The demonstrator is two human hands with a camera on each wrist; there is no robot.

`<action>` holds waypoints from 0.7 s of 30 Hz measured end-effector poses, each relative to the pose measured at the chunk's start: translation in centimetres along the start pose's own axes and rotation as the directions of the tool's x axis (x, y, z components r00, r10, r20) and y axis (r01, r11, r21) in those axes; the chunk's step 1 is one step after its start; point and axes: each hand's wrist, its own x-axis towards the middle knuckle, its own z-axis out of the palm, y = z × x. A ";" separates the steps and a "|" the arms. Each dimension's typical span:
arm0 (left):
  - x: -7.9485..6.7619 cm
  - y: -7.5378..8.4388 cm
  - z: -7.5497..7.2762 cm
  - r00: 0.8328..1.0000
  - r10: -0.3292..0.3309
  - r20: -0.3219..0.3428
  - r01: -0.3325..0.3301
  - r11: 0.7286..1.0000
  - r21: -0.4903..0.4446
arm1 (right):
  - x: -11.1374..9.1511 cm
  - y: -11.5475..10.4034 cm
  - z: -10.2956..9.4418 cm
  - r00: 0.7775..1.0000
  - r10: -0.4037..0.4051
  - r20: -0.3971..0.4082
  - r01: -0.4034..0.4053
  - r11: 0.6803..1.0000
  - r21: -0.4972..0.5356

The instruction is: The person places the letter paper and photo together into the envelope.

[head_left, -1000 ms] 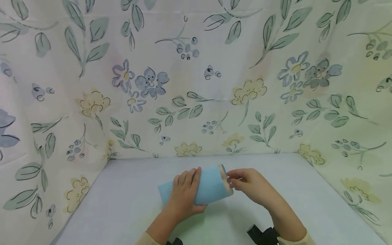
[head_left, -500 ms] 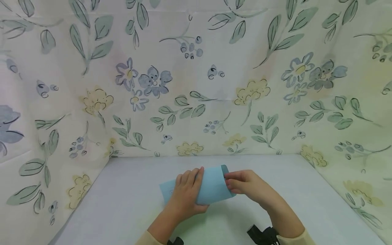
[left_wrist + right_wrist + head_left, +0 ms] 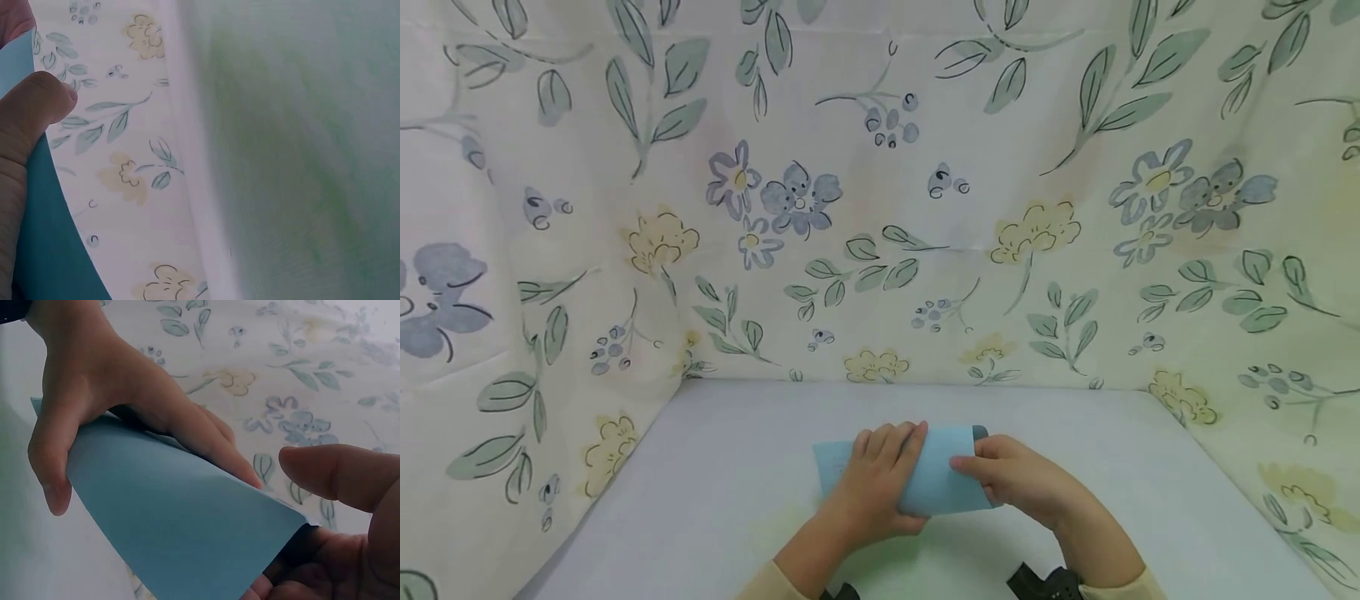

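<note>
A light blue paper pouch [image 3: 943,483] is held above the white table, its open end at the right. Faint marks show near its left end. My left hand [image 3: 872,487] grips its middle, fingers over the top and thumb along the lower edge. In the left wrist view the left thumb [image 3: 40,106] lies on the pouch. My right hand [image 3: 1026,479] is at the open end. In the right wrist view, the fingers of that hand reach into the mouth of the pouch [image 3: 181,512], while the thumb [image 3: 337,475] stands apart from the paper. The pouch's inside is mostly hidden.
A white table [image 3: 715,500] lies under the hands, with a soft green tint near the front. Floral cloth [image 3: 880,250] hangs behind it and along both sides. Black wrist devices [image 3: 1052,582] sit near the cream sleeves.
My right fingers have moved from the rim of the pouch into its open end. The cream strip seen at the mouth is hidden now. My left hand keeps its grip; the view has shifted.
</note>
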 end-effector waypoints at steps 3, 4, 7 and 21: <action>0.1 0.3 -0.1 1.000 0.007 0.010 -0.007 1.000 0.006 | 0.1 0.2 0.1 1.000 0.008 -0.006 -0.008 1.000 0.004; 0.1 0.4 -0.1 1.000 0.009 0.013 -0.009 1.000 0.006 | 0.1 0.2 0.2 1.000 0.011 -0.011 -0.011 1.000 0.006; 0.1 0.4 -0.1 1.000 0.023 0.019 -0.023 1.000 0.005 | 0.2 0.4 0.3 1.000 0.013 -0.012 -0.013 1.000 0.017; -0.1 0.4 0.7 0.995 0.022 0.098 -0.017 0.999 -0.051 | -0.5 0.7 -1.6 0.998 0.051 -0.046 -0.053 0.997 -0.062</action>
